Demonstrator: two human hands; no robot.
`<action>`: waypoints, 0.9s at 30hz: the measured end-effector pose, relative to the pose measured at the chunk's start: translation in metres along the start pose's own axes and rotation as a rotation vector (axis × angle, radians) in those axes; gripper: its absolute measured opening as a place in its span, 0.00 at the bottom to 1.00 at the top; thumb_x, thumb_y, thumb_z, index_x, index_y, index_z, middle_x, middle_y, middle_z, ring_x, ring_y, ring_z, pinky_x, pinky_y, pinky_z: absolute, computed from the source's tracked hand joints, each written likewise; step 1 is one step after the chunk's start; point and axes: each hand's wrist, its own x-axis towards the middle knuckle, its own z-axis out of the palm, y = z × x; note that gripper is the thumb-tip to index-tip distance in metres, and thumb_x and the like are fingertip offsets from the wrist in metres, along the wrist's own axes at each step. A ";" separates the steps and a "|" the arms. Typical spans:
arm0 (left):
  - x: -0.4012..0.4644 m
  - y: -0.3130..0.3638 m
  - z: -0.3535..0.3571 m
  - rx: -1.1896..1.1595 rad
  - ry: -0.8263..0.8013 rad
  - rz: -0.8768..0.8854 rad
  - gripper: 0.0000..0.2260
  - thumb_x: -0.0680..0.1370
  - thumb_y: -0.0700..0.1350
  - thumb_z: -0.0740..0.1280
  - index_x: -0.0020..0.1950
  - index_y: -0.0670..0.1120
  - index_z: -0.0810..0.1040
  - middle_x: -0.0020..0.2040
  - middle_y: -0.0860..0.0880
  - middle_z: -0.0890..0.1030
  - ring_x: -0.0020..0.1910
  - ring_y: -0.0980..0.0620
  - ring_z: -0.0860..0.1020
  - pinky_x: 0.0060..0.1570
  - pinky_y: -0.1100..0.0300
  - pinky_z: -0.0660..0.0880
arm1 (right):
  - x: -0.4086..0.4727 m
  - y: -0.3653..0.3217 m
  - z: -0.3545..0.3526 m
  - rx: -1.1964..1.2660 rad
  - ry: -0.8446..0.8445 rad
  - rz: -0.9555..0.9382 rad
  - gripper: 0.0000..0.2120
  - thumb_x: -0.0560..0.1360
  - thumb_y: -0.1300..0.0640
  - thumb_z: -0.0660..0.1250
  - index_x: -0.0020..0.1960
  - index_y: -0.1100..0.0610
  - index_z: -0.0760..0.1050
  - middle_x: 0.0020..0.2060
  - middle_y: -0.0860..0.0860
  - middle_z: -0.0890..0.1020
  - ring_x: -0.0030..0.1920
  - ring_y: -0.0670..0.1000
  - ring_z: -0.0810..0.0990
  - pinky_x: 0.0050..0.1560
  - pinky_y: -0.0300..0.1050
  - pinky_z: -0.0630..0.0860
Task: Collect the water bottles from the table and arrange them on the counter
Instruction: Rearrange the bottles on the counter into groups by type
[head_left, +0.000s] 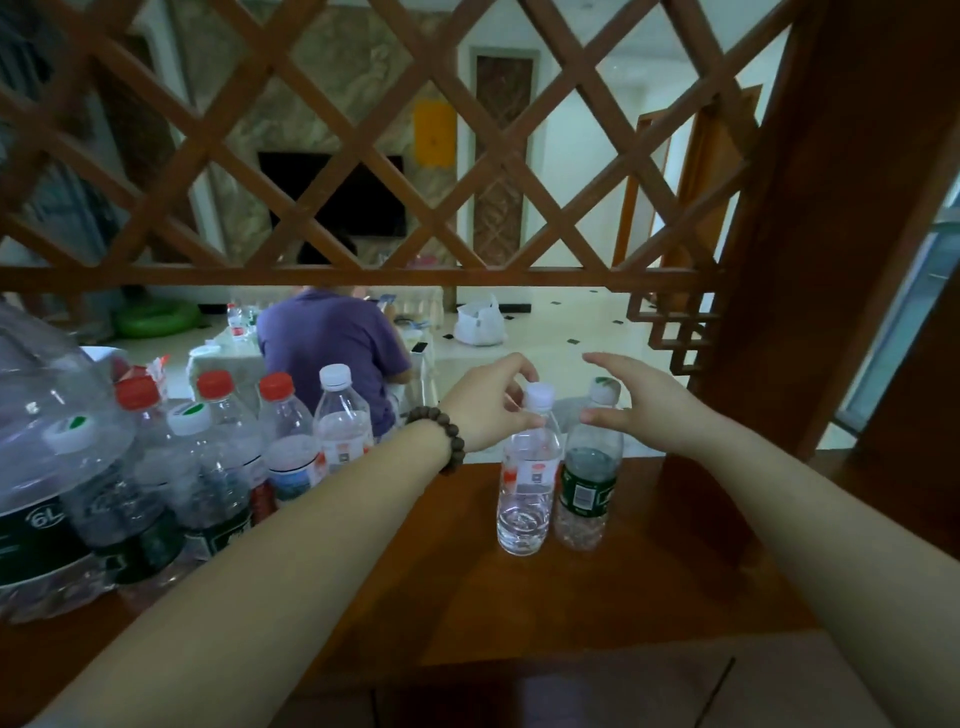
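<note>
Two small water bottles stand upright side by side on the wooden counter (452, 587). The left one is clear with a red-and-white label (525, 488) and a white cap. The right one has a green label (589, 486). My left hand (485, 408), with a bead bracelet on its wrist, curls loosely around the clear bottle's cap, thumb at the neck. My right hand (641, 408) is spread wide beside the green-label bottle's cap, with only the thumb near its neck.
Several more bottles (291, 441) with red or white caps crowd the counter's left side beside a big 6L jug (47, 467). A wooden lattice screen (363, 156) rises behind the counter, with a thick post (831, 260) at the right. Beyond it a person in a purple shirt (327, 343) sits at a table.
</note>
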 end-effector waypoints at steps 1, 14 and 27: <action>0.001 0.000 0.002 -0.021 0.024 0.009 0.18 0.70 0.49 0.74 0.55 0.51 0.72 0.48 0.47 0.79 0.45 0.52 0.79 0.45 0.55 0.78 | -0.002 0.003 0.002 0.024 0.002 0.006 0.36 0.71 0.46 0.72 0.74 0.48 0.60 0.72 0.51 0.67 0.68 0.52 0.68 0.62 0.41 0.64; -0.016 0.005 -0.022 -0.094 0.110 -0.012 0.15 0.70 0.46 0.75 0.52 0.47 0.74 0.50 0.48 0.79 0.45 0.52 0.79 0.45 0.56 0.79 | -0.009 0.011 0.013 0.149 0.168 0.004 0.22 0.74 0.52 0.70 0.67 0.51 0.72 0.58 0.52 0.80 0.54 0.51 0.78 0.53 0.43 0.75; -0.111 -0.035 -0.144 0.003 0.176 -0.190 0.14 0.67 0.46 0.77 0.47 0.49 0.75 0.47 0.49 0.80 0.42 0.49 0.81 0.43 0.48 0.80 | 0.015 -0.087 0.052 0.315 0.093 -0.212 0.19 0.73 0.50 0.70 0.63 0.50 0.75 0.50 0.46 0.79 0.48 0.47 0.77 0.45 0.38 0.69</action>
